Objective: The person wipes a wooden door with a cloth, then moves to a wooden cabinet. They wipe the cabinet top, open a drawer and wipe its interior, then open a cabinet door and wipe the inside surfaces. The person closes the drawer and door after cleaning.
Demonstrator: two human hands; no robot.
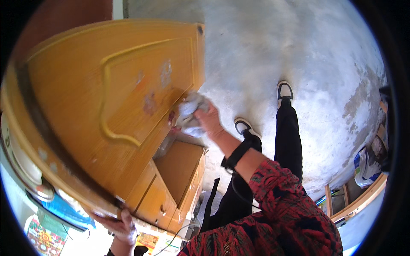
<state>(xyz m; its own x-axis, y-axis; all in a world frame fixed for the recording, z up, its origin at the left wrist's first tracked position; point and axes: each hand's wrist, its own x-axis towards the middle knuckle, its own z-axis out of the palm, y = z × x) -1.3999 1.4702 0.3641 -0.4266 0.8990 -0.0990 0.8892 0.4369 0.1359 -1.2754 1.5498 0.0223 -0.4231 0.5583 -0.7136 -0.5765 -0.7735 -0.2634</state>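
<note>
A yellow-brown wooden cabinet door (128, 86) with curved raised moulding and scuffed patches fills the left of the view. My right hand (209, 120) is closed around a crumpled, greyish-white cloth (192, 110), blurred, at the door's edge. Whether the cloth touches the wood I cannot tell. At the bottom left, my left hand (123, 225) grips the rim of the wooden furniture, its thumb on the near side. Part of those fingers is hidden or washed out by glare.
Below the door is an open compartment (179, 156), beside a wooden front with small knobs (161, 209). My shoes (284, 91) stand on the stained concrete floor (320, 64). At right lie a plastic bag (365, 168) and a wooden frame (362, 198). A thin cable (174, 238) hangs near my waist.
</note>
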